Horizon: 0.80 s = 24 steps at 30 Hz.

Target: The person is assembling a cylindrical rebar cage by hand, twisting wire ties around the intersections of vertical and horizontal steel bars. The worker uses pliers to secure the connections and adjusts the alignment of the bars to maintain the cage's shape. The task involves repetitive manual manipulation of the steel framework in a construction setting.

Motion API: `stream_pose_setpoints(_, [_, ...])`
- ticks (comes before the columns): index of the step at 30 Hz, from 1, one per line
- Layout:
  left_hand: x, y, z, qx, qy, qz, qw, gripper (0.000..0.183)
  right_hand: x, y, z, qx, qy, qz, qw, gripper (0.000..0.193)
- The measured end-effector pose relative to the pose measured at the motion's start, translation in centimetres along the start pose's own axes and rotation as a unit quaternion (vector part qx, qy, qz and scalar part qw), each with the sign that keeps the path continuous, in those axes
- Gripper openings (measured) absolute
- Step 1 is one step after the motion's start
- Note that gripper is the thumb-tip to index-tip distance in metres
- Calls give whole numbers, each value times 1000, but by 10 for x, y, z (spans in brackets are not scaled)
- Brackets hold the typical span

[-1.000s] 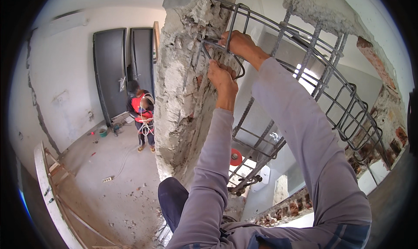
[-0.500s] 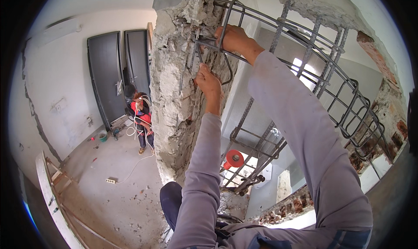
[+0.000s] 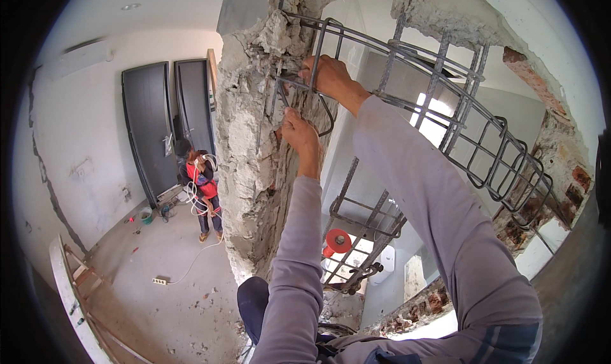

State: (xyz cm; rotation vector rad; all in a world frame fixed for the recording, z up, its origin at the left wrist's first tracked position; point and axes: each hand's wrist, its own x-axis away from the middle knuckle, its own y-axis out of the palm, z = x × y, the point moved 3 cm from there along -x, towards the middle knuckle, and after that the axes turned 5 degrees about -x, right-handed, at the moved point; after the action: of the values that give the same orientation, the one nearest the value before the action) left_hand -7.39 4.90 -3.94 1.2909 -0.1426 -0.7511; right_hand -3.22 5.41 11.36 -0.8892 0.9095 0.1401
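Observation:
A rebar cage (image 3: pixel 439 77) of ribbed and smooth steel bars runs from a broken concrete column (image 3: pixel 251 173) toward the upper right. My right hand (image 3: pixel 332 78) reaches in at the cage's column end, fingers curled round the bars; a bent bar crosses in front of it and hides some fingertips. Lower down, beside the rough concrete, my left hand (image 3: pixel 300 135) is closed with thumb and finger pinched at the lower end of a bent steel stirrup (image 3: pixel 330 112). The stirrup's curved side passes just right of that hand.
Below stands a second rebar cage (image 3: pixel 363 236) with a red round object (image 3: pixel 337 242) near it. Broken brickwork (image 3: pixel 560 166) edges the right side. Down on the left floor, a person (image 3: pixel 202 189) holds white cable near a power strip (image 3: pixel 160 280); a white-edged frame (image 3: pixel 63 287) stands nearby.
The view has shifted slightly, so the column and cages sit a little further left. Both hands keep their places at the bars. The person below stands more upright.

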Motion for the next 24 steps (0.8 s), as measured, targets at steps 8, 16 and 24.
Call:
stream_pose_setpoints(8, [-6, -12, -3, -9, 9, -57, 998, 36, -3, -3, -7, -17, 50, -71, 996, 41])
stream_pose_setpoints(16, [-29, -13, -25, -45, 84, 16, 995, 34, -14, -4, -19, -5, 70, -73, 995, 38])
stream_pose_setpoints(24, [0, 19, 2, 65, -44, 70, 994, 34, -7, -1, -8, 10, 49, -67, 997, 34])
